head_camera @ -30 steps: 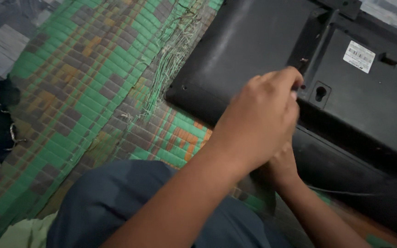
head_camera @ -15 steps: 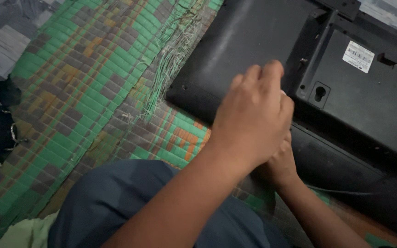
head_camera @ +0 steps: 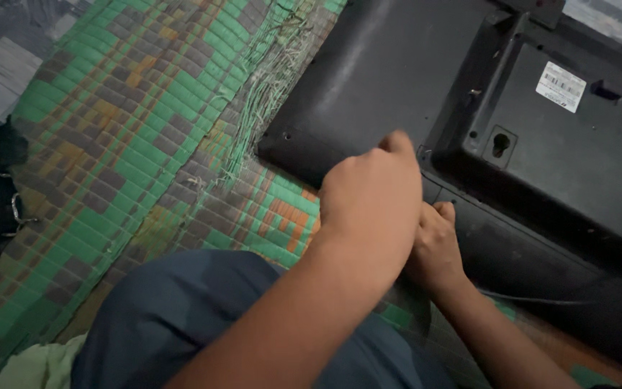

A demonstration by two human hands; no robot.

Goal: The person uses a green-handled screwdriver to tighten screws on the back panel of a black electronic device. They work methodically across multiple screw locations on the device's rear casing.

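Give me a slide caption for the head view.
Both hands, left and right, work at a black TV back lying on a woven mat.

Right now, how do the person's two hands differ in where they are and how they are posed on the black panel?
The left hand is raised and nearer the camera, its back facing up, fingers curled down at the black panel's step. The right hand lies lower and partly hidden under the left hand, fingertips pressed at the panel's lower edge. The left hand looks larger, the right hand smaller. Both are bare and meet the same panel; what they grip cannot be seen.

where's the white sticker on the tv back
In the head view, the white sticker sits upper right on the raised rear panel, above and right of the keyhole mounting slot.
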